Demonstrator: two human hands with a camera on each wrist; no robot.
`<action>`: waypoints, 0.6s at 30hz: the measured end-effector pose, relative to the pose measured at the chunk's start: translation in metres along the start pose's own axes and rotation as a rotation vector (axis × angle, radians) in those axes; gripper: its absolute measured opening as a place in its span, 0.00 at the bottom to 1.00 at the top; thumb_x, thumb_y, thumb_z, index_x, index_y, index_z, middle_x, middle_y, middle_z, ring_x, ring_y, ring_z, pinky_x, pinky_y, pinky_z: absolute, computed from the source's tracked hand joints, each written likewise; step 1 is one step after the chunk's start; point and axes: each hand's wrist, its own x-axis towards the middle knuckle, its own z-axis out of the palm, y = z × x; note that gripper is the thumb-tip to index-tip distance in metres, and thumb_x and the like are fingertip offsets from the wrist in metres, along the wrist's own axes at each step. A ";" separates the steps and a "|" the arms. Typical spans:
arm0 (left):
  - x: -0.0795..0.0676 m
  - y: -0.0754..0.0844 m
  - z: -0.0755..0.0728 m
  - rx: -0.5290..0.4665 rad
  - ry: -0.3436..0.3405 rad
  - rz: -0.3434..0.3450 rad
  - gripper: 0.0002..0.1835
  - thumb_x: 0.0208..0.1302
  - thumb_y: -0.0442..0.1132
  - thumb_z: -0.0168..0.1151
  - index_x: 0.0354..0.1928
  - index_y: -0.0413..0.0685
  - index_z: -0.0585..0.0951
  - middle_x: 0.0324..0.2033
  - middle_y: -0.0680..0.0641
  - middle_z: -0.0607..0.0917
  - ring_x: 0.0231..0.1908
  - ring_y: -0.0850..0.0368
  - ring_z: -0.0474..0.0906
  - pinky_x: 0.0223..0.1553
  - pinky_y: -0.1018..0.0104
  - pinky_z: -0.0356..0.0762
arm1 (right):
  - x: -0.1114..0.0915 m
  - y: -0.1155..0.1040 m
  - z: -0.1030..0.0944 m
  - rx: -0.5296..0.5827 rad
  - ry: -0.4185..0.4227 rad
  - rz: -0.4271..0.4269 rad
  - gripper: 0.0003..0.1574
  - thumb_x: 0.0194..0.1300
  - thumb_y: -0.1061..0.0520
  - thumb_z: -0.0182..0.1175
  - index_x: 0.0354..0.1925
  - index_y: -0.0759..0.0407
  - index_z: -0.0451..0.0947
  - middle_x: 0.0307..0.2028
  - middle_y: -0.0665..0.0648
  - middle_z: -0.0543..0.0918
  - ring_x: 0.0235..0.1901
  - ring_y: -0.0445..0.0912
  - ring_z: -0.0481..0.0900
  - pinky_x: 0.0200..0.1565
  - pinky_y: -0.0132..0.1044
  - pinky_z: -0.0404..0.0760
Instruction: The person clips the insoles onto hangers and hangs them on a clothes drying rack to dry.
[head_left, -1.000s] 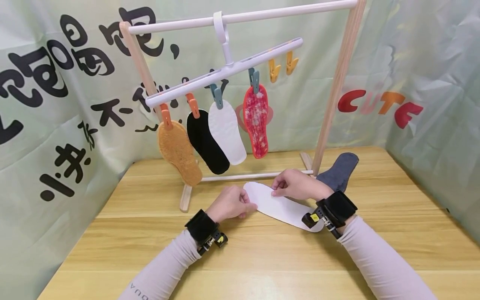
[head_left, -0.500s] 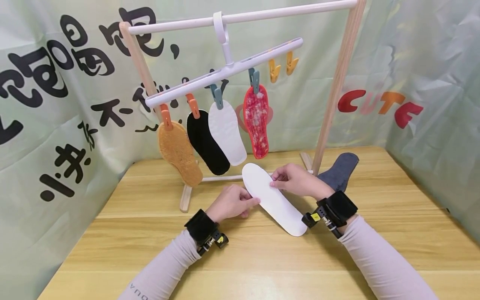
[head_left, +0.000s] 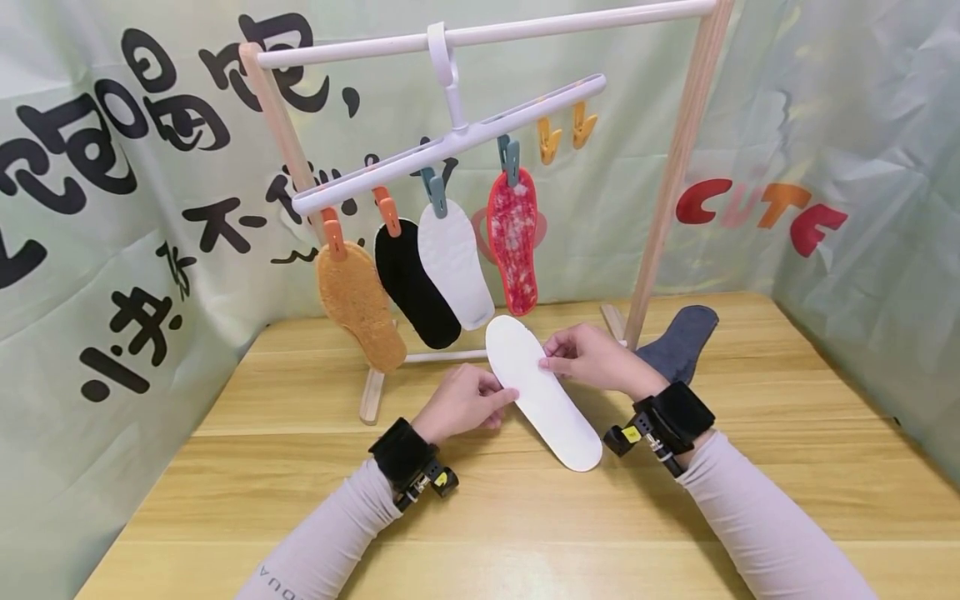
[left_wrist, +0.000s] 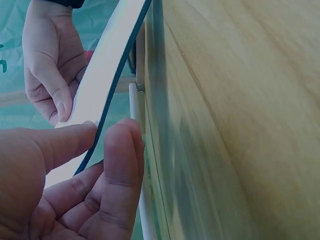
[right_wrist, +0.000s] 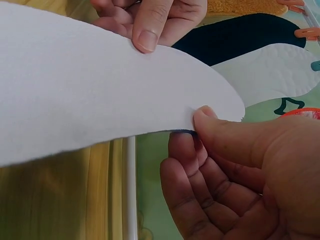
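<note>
A white insole (head_left: pixel 542 392) slants above the table between my two hands, its broad end up and away from me. My left hand (head_left: pixel 463 402) pinches its left edge, thumb on the white face and fingers behind. On the opposite edge my right hand (head_left: pixel 588 358) pinches it the same way. In the left wrist view the insole (left_wrist: pixel 107 75) shows a dark underside along its edge. A dark blue-grey insole (head_left: pixel 678 343) lies on the table behind the right wrist, partly hidden by it.
A rack (head_left: pixel 667 167) carries a tilted white hanger (head_left: pixel 517 123). Clips hold a tan insole (head_left: pixel 356 300), a black insole (head_left: pixel 420 292), a white quilted insole (head_left: pixel 455 267) and a red one (head_left: pixel 513 242). Two yellow clips (head_left: pixel 549 142) hang at the hanger's right end.
The white insole, lying lower and flatter a second ago, has turned more upright. Its far end rose while its near end swung left. Both hands have kept their places, holding its edges.
</note>
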 end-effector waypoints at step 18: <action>0.000 0.005 -0.004 -0.042 0.082 0.050 0.11 0.76 0.44 0.69 0.35 0.48 0.91 0.23 0.53 0.90 0.24 0.64 0.87 0.25 0.74 0.76 | -0.002 -0.004 -0.001 0.001 0.032 -0.018 0.07 0.74 0.62 0.68 0.39 0.67 0.86 0.30 0.63 0.88 0.30 0.51 0.84 0.33 0.28 0.78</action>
